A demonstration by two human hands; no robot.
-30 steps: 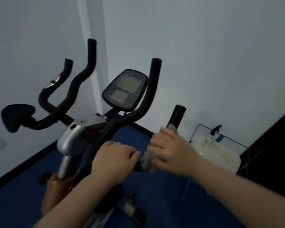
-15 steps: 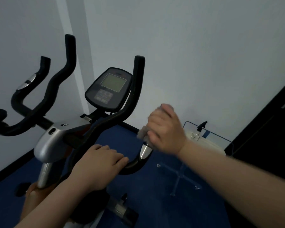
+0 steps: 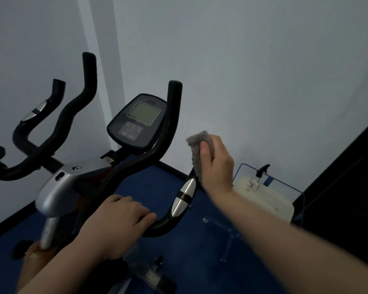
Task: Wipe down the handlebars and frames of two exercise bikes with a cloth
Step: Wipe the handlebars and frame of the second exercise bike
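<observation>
A person's right hand (image 3: pixel 216 164) wraps a grey cloth (image 3: pixel 197 149) round the upturned outer grip of an exercise bike's black handlebar (image 3: pixel 172 128), fingers and thumb curled about the fuzzy, loosely folded fabric, which sticks up past the thumb. The cloth's long axis runs nearly upright along the grip, which rises from a U-shaped bend low in the frame and leans slightly away from the camera. Just below the hand, a smooth, oval silver pulse sensor (image 3: pixel 184 197), banded in black at its middle, lies along the same tube. The left hand (image 3: pixel 117 223) rests palm-down on the lower bend of that tube, its fingers curved over the bar and gripping it. The handlebar's taller inner horns stand almost vertical, with rounded matte ends, and a matching pair mirrors them at the far left. Between the horns, a rounded dark console (image 3: pixel 138 124) with a pale rectangular screen and a block of buttons tilts back toward the rider. A moulded silver cover (image 3: pixel 68 183) caps the stem below it. Beside the pale wall on the blue floor (image 3: pixel 145 187), a white lidded container with a dark spray nozzle (image 3: pixel 262 169) sits to the right, well apart from the bike.
</observation>
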